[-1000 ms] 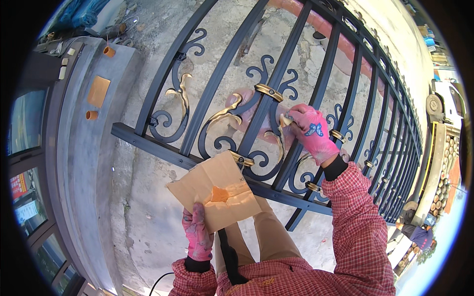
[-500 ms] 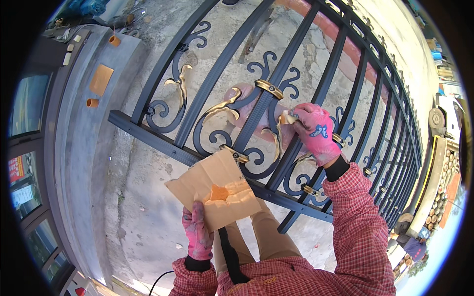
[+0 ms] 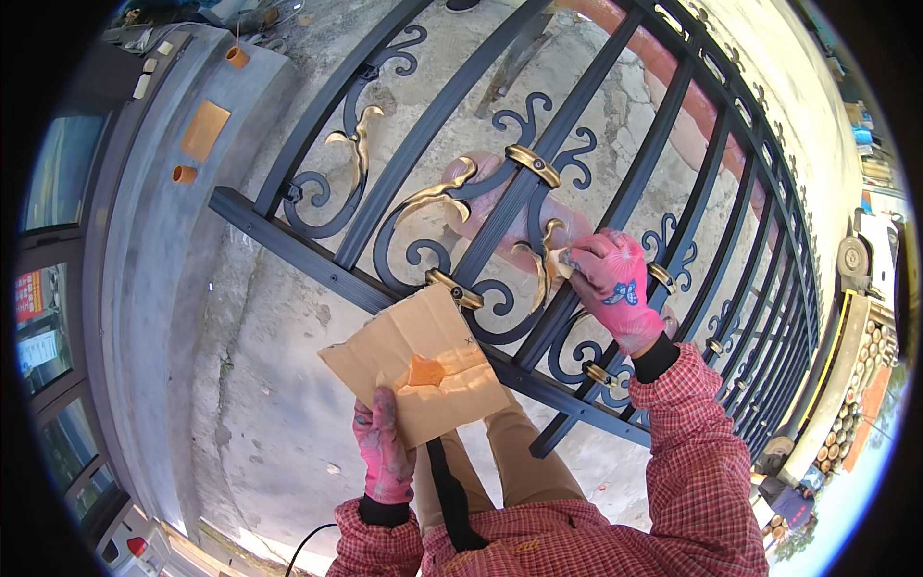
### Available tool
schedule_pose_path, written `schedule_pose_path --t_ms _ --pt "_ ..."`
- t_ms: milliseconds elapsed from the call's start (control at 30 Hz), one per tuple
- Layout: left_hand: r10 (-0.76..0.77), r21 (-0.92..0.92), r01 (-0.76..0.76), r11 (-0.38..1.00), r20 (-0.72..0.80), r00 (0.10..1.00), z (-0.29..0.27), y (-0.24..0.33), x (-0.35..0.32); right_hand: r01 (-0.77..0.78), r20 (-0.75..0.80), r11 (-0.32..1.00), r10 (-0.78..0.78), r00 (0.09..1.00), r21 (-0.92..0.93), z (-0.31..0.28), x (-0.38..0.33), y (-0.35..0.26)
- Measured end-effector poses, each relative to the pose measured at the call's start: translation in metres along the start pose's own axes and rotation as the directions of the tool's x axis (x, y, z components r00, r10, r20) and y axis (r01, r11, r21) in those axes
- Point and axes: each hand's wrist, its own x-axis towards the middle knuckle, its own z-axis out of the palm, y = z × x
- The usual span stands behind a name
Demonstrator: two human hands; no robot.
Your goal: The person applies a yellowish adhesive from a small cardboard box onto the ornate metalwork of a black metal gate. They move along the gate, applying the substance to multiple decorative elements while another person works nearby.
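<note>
Clearly, the right hand (image 3: 615,284), in a pink glove with a blue butterfly mark, is over the dark metal fence panel (image 3: 490,231), its bent fingers pinching a small pale piece (image 3: 560,264). That piece pokes out on the side of the hand toward a gold-tinted scroll leaf (image 3: 549,252) of the panel, right at the leaf's edge. Most of it is covered by the fingers, so its full shape and material are hard to make out — nor can I tell whether it presses on the metal.

The left hand (image 3: 385,452), gloved in stained pink, is just off the near rail of the panel and grips a sheet of cardboard (image 3: 452,351) by its lower corner. Its thumb lies on top; the other fingers are mostly hidden underneath. An orange-brown patch (image 3: 424,372) marks the middle of the sheet. The sheet's far corner overlaps the panel's near rail and partly hides a gold collar (image 3: 455,288) — whether sheet and rail touch, I cannot tell.

Left of the panel, a grey ledge (image 3: 154,288) bears two orange-brown cups (image 3: 185,174) and a flat tan piece (image 3: 206,131). Beyond the panel's right side, a truck and stacked logs (image 3: 841,413) are cut off by the fisheye rim.
</note>
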Motion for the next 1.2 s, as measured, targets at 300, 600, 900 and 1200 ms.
schedule_pose_path --t_ms 300,600,900,1200 --pt "0.011 -0.053 -0.014 0.998 -0.045 0.999 -0.002 -0.003 -0.007 0.11 0.16 0.99 -0.095 0.982 -0.088 0.005 0.002 -0.018" --pt "0.013 -0.066 -0.016 0.998 -0.059 0.998 -0.013 -0.01 -0.006 0.101 0.211 0.991 -0.08 0.974 -0.086 0.0 0.006 -0.028" --pt "0.07 -0.121 -0.076 0.99 -0.053 0.996 -0.019 -0.036 0.005 -0.031 0.079 0.995 0.023 0.997 0.099 -0.03 0.011 -0.067" --pt "0.131 -0.106 -0.128 0.986 0.023 0.991 0.002 -0.035 0.008 0.177 0.198 0.977 -0.197 0.96 0.115 -0.035 0.012 -0.141"
